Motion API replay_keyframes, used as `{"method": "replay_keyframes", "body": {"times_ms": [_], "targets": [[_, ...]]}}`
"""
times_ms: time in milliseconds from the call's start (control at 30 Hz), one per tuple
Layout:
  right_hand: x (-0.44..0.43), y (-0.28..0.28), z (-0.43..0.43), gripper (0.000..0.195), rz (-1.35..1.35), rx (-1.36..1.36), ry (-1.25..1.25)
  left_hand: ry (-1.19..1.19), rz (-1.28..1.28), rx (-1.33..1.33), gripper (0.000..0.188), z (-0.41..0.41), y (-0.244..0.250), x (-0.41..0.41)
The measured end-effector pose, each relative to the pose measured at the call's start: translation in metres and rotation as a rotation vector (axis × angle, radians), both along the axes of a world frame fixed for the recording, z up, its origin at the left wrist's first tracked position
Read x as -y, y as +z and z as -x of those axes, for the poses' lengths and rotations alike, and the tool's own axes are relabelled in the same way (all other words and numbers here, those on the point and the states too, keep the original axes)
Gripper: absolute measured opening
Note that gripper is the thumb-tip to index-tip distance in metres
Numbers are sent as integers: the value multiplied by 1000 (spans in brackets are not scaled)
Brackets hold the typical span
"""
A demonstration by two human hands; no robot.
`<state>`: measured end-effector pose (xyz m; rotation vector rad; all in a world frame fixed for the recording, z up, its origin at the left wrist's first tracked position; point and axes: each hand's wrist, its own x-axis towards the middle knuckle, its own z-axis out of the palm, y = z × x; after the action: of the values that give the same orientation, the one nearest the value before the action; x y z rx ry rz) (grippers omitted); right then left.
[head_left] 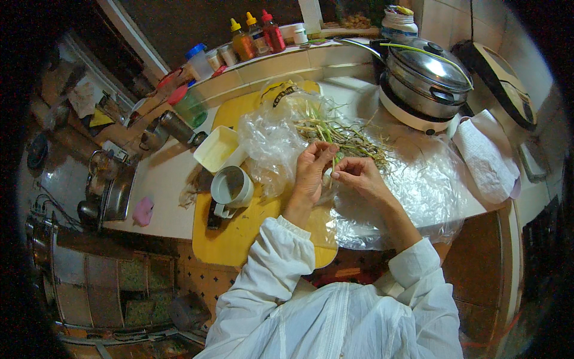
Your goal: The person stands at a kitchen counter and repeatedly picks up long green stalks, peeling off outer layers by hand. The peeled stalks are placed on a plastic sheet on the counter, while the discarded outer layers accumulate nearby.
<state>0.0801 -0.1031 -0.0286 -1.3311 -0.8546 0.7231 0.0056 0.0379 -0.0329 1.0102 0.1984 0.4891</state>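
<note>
My left hand (pixel 310 167) and my right hand (pixel 362 176) are close together over the counter. Between the fingertips of both is a thin green stalk (pixel 337 158), seemingly a spring onion, with a pale lower end. Just beyond my hands lies a loose pile of green and brownish stalks (pixel 347 134) with stringy ends. The pile rests on clear plastic sheeting (pixel 403 204), which spreads to the right. A crumpled clear plastic bag (pixel 264 141) lies left of my left hand, over a yellow cutting board (pixel 264 233).
On the left are a pale mug (pixel 233 193), a rectangular tub (pixel 217 150) and a pink sponge (pixel 143 211) near the sink (pixel 119 193). A lidded steel pot (pixel 423 89) stands back right, above a white cloth or paper towel (pixel 486 155). Squeeze bottles (pixel 272 36) line the ledge.
</note>
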Motion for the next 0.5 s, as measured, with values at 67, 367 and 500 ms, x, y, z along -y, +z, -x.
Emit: {"method": "replay_keyframes", "body": {"times_ms": [67,367,500], "targets": [[-1,-1,0,15,-17,-35,3,19,-44,11,21,0,0,1],[1,-6,-6,14,-165,-147,-9,-140,-95,-70,22,4,5,1],[0,-9,-9,13,-145,-143,-17,-112,-97,-36,21,3,7,5]]}}
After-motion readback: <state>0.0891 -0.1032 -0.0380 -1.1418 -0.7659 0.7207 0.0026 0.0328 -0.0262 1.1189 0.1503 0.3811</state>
